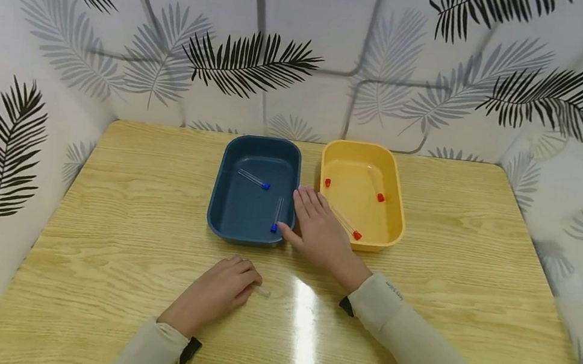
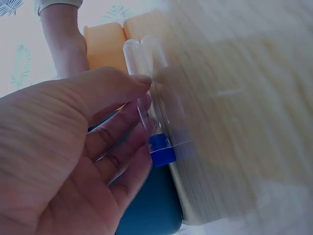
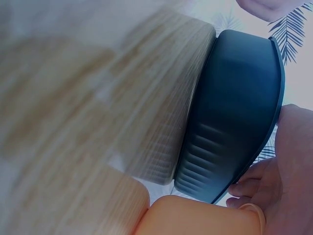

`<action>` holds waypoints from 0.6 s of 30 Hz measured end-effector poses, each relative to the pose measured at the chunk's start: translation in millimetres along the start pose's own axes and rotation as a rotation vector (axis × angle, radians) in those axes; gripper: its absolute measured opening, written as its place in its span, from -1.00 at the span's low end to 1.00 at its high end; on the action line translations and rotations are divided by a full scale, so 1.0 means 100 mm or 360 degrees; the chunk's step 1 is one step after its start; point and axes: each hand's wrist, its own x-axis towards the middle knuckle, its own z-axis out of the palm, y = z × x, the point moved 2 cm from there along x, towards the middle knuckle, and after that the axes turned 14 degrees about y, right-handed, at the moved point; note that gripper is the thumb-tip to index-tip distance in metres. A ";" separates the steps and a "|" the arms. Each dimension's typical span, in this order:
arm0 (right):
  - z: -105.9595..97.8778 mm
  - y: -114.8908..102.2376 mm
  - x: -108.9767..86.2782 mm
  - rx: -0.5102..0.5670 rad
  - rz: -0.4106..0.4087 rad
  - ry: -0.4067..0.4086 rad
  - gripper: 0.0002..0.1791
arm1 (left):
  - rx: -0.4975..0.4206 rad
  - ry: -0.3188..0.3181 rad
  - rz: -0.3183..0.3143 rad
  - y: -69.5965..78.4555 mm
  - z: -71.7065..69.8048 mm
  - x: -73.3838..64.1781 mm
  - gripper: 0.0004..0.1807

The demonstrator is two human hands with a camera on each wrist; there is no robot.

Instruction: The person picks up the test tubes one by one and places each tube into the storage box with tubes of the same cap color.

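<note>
Between the thumb and fingers of my left hand (image 1: 219,290) is a clear test tube with a blue cap (image 2: 163,150), pinched low over the table. In the head view only the tube's clear end (image 1: 263,291) shows past the fingers. My right hand (image 1: 322,234) rests at the right rim of the dark blue bin (image 1: 239,224), its fingers stretched out and its thumb at the rim. Inside that bin lie a blue-capped tube (image 1: 253,179) near the middle and another blue-capped tube (image 1: 276,215) near the right wall.
A yellow bin (image 1: 352,192) stands right of the blue one. It holds red-capped tubes (image 1: 374,183) and a red cap (image 1: 328,182) by its left wall. Both bins stand on the wooden table (image 1: 146,207), before a leaf-patterned backdrop (image 1: 301,104).
</note>
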 end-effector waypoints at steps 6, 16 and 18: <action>-0.01 -0.01 0.00 0.0001 0.0012 -0.0010 -0.12 | -0.0057 -0.0076 -0.0090 0.00 -0.01 0.00 -0.88; -0.02 -0.01 0.00 0.0007 0.0001 -0.0003 -0.12 | -0.0049 -0.0088 -0.0114 0.01 -0.01 0.01 -0.90; -0.02 -0.01 0.00 0.0012 0.0003 0.0004 -0.12 | -0.0052 -0.0093 -0.0114 0.01 -0.01 0.02 -0.90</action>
